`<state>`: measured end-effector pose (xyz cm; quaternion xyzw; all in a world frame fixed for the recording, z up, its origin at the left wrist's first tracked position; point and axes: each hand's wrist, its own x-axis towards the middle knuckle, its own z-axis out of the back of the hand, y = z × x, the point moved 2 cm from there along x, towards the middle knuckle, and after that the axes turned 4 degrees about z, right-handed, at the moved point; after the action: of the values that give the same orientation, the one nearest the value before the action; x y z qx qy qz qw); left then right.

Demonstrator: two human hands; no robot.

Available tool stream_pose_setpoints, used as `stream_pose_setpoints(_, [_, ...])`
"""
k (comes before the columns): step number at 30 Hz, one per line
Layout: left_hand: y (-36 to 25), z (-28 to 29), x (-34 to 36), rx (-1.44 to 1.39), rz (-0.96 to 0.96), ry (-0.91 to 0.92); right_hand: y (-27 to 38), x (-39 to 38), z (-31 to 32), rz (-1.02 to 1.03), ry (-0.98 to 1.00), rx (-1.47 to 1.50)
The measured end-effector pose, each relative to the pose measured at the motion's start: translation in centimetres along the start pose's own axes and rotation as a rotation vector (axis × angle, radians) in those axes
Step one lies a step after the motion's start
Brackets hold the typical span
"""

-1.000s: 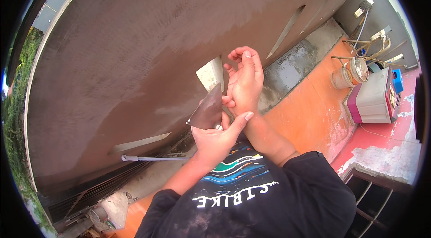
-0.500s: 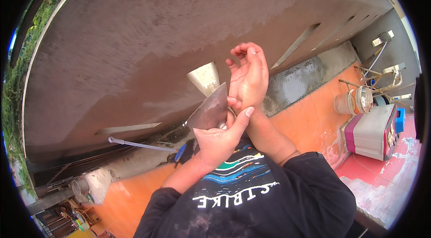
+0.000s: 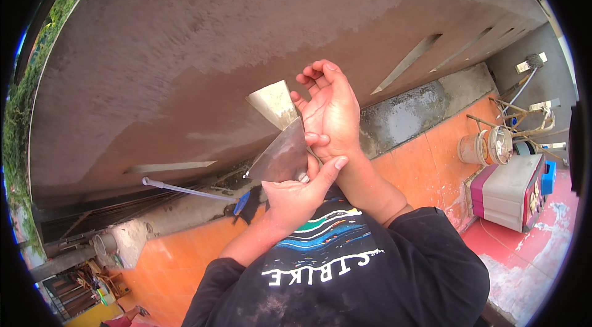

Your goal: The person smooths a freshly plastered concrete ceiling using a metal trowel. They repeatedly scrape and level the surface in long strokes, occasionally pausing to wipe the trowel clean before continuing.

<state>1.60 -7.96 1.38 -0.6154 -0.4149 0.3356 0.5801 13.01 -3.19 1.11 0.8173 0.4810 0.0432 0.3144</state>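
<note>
My left hand (image 3: 290, 194) grips a dark metal scraper with a triangular blade (image 3: 279, 153); its thumb and a fingertip also rest against my right wrist. My right hand (image 3: 327, 105) is held palm up just above it, fingers apart and loosely curled, with nothing in it. The blade's point stands beside a pale triangular opening (image 3: 271, 102) in the brown plastered wall (image 3: 172, 37), whose lower part has a darker, damp-looking patch.
An orange tiled floor (image 3: 407, 173) has a wet grey strip (image 3: 401, 120) along the wall. At right are plastic buckets (image 3: 475, 149), a grey-and-purple box (image 3: 505, 191) and poles (image 3: 521, 92). A blue-headed broom (image 3: 185, 186) lies left. A person's red-clad part (image 3: 123, 321) shows at bottom left.
My view has shifted, bringing more floor into sight at lower left. My right hand and the scraper have moved slightly left since half a second ago; the grip looks the same.
</note>
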Motion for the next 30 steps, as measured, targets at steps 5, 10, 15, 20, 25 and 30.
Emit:
stream_pose_setpoints(5, [0.2,-0.8,0.0,-0.011,-0.008,-0.075,0.4,-0.3,0.2,-0.023,0.015,0.014])
stream_pose_setpoints(10, [-0.6,-1.4,0.0,-0.066,-0.083,-0.09,0.2,-0.3,0.4,-0.012,0.059,0.026])
stream_pose_setpoints(15, [-1.0,-1.2,0.2,0.056,-0.062,-0.104,-0.3,-0.2,0.6,0.012,0.073,0.022])
stream_pose_setpoints(20, [-0.8,-0.5,0.3,0.003,-0.034,-0.105,-1.2,-0.1,0.7,0.004,0.035,0.071])
stream_pose_setpoints(25, [-0.5,0.9,0.5,-0.088,0.037,-0.07,-2.3,-0.1,0.3,0.013,0.022,0.084])
stream_pose_setpoints(30, [-1.0,2.5,1.3,-0.094,0.029,-0.023,-3.1,-0.1,-0.5,0.05,-0.013,0.086])
